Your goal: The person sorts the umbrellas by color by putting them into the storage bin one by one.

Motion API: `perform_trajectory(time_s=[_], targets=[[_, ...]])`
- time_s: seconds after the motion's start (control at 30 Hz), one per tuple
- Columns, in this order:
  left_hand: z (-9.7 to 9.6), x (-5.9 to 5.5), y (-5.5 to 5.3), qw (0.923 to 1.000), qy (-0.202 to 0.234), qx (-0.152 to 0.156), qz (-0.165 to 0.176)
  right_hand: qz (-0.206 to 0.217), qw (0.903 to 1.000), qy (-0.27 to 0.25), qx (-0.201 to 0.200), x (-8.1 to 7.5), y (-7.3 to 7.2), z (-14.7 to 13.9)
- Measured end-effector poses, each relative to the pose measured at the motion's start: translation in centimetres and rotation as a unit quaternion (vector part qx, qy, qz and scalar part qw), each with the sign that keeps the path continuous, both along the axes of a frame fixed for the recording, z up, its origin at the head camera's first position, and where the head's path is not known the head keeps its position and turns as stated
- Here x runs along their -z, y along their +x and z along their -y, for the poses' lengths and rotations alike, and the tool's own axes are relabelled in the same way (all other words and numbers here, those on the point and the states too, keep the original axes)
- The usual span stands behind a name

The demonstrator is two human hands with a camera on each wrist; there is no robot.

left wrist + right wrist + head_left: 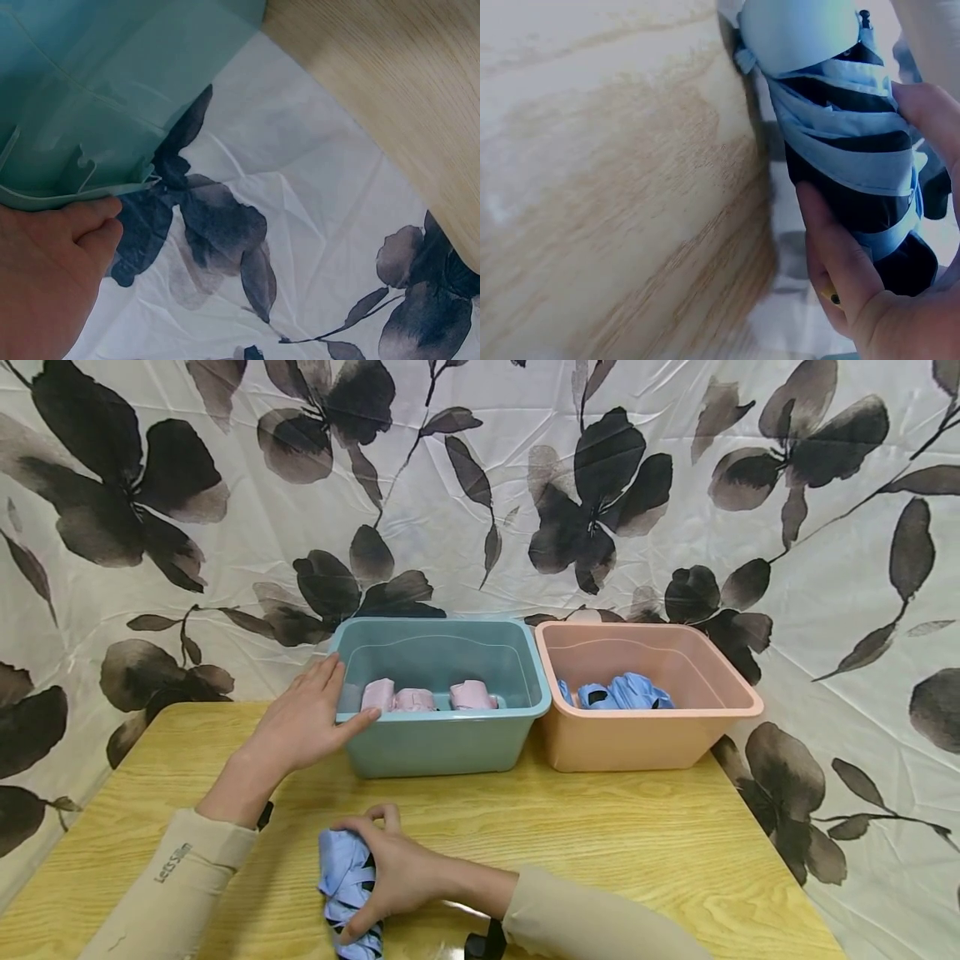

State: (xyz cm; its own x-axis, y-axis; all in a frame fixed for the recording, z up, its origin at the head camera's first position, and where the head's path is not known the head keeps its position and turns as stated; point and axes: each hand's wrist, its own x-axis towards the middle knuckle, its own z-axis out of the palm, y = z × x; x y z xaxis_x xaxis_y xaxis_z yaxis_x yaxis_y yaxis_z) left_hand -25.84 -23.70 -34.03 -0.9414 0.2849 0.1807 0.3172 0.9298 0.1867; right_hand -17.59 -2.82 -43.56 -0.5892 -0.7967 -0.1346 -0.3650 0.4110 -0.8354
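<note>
In the head view my right hand (408,872) holds a folded compact umbrella (347,881), light blue with black, near the table's front edge. The right wrist view shows the thumb on one side of this umbrella (847,165) and fingers on the other, its pale rounded end pointing away. My left hand (300,722) rests at the left end of a teal bin (435,750), fingers extended along the rim and thumb toward the front. In the left wrist view that hand (45,277) touches the bin's edge (67,196).
Several pale pink rolled bundles (472,695) lie inside the teal bin. A peach bin (630,745) stands right beside it, with blue and black folded bundles (633,692) inside. Both bins stand at the back of the wooden table (600,835), before a flowered cloth (480,510).
</note>
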Motion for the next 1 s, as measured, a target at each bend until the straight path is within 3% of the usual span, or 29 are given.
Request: perform_trajectory(time_s=[0.23,0.53,0.8,1.0], targets=[[-0.1,0.0,0.2,1.0,-0.001,-0.005,0.006,-0.009,0.9994,-0.035,0.004,0.0,0.4,-2.4],[0.0,0.1,0.2,0.9999,-0.002,-0.01,0.007,-0.025,0.9947,-0.081,0.059,-0.8,0.7,-6.8],[-0.1,0.0,0.2,0.9999,-0.003,-0.012,0.01,0.006,0.9784,-0.177,0.107,-2.2,0.4,-10.3],[-0.1,0.0,0.1,0.9999,-0.007,-0.011,0.011,-0.023,0.9648,-0.216,0.148,-4.0,-0.2,-13.3]])
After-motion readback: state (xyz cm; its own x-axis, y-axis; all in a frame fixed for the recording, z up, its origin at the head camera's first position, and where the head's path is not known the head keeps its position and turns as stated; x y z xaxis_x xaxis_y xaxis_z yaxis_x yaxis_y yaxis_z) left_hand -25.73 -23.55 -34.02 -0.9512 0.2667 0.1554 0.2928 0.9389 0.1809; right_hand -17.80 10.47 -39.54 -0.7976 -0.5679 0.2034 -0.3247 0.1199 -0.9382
